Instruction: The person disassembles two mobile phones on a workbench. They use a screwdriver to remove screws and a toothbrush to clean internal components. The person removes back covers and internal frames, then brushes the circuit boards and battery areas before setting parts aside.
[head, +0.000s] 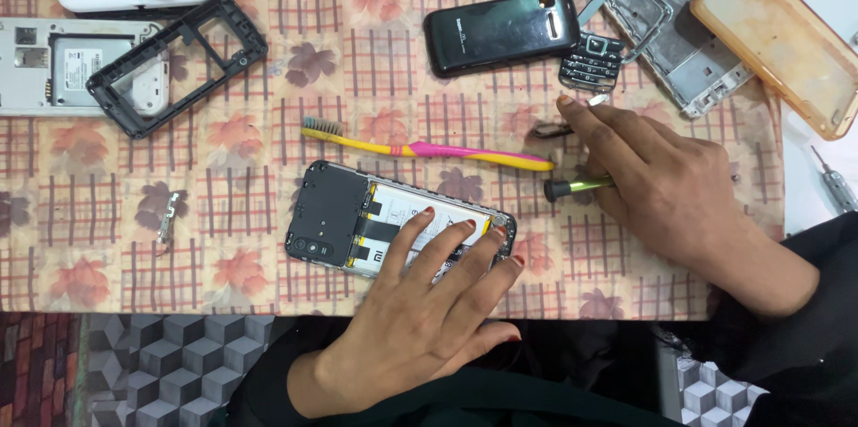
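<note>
My left hand lies fingers spread, flat on the opened phone, which rests back-up near the front edge of the tabletop. Its rear cover is off: a black plate over the camera end, a pale battery crossed by dark flex strips, a thin metal rim. My right hand curls its grip around a green-handled screwdriver, forefinger touching a small dark part beside the yellow and pink toothbrush.
</note>
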